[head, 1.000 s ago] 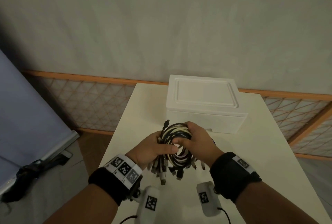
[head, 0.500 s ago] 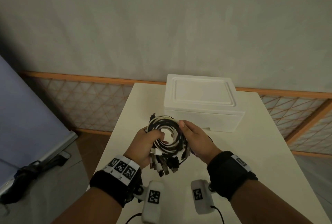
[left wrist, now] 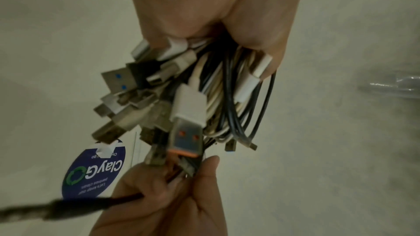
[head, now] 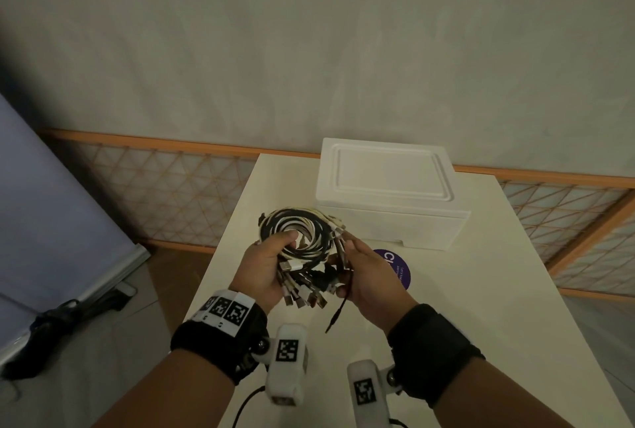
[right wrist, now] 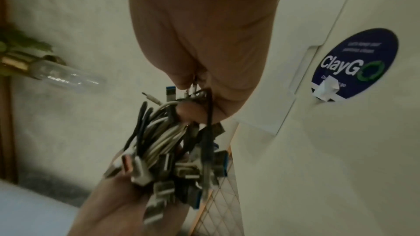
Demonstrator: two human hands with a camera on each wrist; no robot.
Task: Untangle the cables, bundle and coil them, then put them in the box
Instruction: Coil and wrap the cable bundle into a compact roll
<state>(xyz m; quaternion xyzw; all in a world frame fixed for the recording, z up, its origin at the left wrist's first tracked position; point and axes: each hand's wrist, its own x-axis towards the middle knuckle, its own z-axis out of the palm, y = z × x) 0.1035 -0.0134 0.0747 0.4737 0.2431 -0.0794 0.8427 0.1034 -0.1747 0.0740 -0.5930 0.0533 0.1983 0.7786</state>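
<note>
A coil of black and white cables (head: pixel 302 233) is held above the table in front of the closed white foam box (head: pixel 388 194). My left hand (head: pixel 266 269) grips the coil's left side, its thumb laid through the middle. My right hand (head: pixel 369 273) pinches the bunch of plug ends (head: pixel 309 292) from the right, and a thin dark cable (head: pixel 338 312) dangles from it. In the left wrist view the left hand (left wrist: pixel 216 6) clamps the bundle (left wrist: pixel 204 96) while the right hand (left wrist: pixel 181 195) holds the plugs. The right wrist view shows the right hand (right wrist: pixel 204 33) on the bundle (right wrist: pixel 163 141).
The cream table (head: pixel 481 307) carries a round purple sticker (head: pixel 400 267) just right of my hands. A lattice fence with an orange rail (head: pixel 154 187) runs behind the table. A blue panel (head: pixel 51 221) and dark gear lie on the floor to the left.
The coil has turned so its opening faces up. My right hand slid from the coil's top down to the plug ends, and a thin dark cable now hangs free.
</note>
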